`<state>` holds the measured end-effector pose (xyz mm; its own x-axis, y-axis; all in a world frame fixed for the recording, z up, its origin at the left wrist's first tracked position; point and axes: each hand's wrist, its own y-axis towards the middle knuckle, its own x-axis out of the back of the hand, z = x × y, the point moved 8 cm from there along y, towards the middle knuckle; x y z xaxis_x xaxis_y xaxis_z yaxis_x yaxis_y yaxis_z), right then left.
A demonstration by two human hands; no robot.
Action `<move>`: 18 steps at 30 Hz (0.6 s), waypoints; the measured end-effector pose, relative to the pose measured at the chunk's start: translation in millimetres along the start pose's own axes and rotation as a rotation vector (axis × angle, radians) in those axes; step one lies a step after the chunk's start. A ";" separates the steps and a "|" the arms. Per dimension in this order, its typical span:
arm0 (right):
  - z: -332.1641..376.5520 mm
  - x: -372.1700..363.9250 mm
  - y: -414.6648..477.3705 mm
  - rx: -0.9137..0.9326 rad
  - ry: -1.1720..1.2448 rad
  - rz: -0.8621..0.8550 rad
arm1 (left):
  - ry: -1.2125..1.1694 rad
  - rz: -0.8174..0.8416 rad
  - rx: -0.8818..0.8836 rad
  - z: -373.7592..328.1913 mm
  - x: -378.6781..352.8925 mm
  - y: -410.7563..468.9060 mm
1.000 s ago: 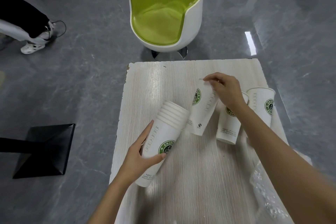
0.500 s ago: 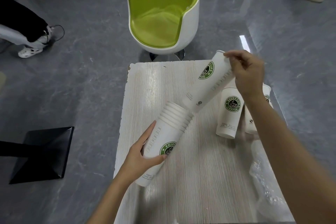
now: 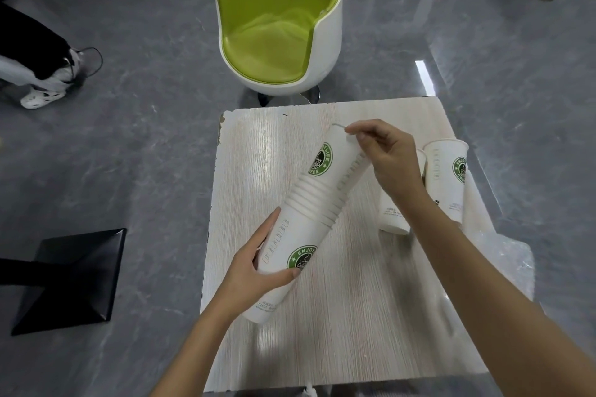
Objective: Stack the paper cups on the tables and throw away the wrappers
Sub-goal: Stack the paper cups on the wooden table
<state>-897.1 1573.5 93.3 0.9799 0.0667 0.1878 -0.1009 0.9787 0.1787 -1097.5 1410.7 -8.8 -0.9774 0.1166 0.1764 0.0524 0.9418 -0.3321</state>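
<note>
Your left hand (image 3: 258,267) is wrapped around the lower part of the nested stack of white paper cups with green round coffee logos (image 3: 292,245), thumb on the near side by the logo, fingers along the far side. Grip is closed on it. The stack is tilted, base toward you and mouth pointing away and to the right, held over the pale wood-grain square table (image 3: 338,316). Can't tell if the base touches the tabletop.

Your right hand (image 3: 385,155) pinches the rim of the topmost white paper cup (image 3: 335,161), thumb and fingertips clamped at its open end. That cup sits partway inside the stack, most of its body and logo exposed above the ribbed band of rims.

Two more loose white logo cups stand upright on the right side of the table: one (image 3: 446,177) near the right edge, one (image 3: 393,213) partly hidden behind your right forearm. They stand just beside each other.

Crumpled clear plastic wrapper (image 3: 506,267) lies at the table's right edge, next to your right arm.

Beyond the far edge of the table: a white tub chair with a lime-green seat (image 3: 277,32) on grey floor. A black square table base (image 3: 67,277) is off to the left.
</note>
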 end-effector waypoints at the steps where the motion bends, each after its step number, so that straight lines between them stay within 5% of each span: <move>1: -1.9 -1.5 -3.2 -0.008 0.005 0.008 | 0.001 0.004 0.000 0.0 -1.0 -0.3; 18: -8.5 -16.6 -48.2 -0.105 0.052 0.056 | 0.014 0.039 -0.048 -12.0 -18.4 4.6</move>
<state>-907.1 1526.9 73.3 0.9811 0.1292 0.1440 -0.1398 0.9879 0.0667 -1076.7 1416.6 -2.4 -0.9715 0.1573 0.1775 0.1002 0.9505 -0.2941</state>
